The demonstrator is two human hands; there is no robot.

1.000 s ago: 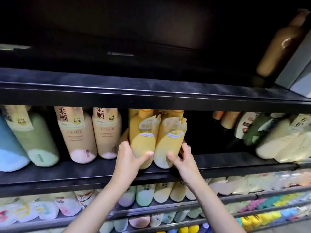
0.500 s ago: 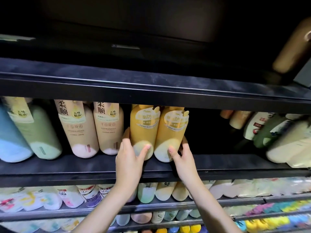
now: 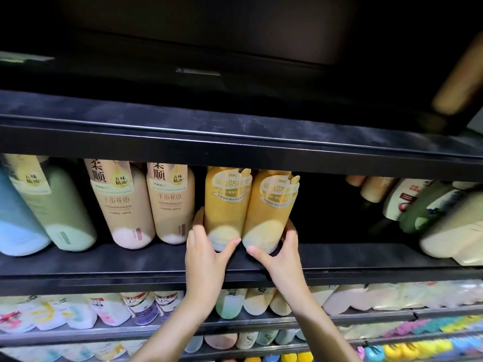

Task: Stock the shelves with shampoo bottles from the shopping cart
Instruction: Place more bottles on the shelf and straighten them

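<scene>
Hands grip two yellow bottles [image 3: 248, 207] at their bases, left hand [image 3: 206, 253] and right hand [image 3: 278, 253] each curled round one, apparently to seat them together upright on the shelf [image 3: 109, 262].

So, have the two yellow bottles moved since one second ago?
Yes. The yellow bottles went further back and more upright on the shelf, closer in line with the beige bottle beside them.

I see open dark shelf room right of the two yellow plastic bottles [image 3: 248, 207], before the leaning green-and-white bottles [image 3: 418, 205] far right. Left, peach-pink bottles [image 3: 146, 202] stand just beside them. The black upper shelf board [image 3: 235, 145] caps headroom.
</scene>
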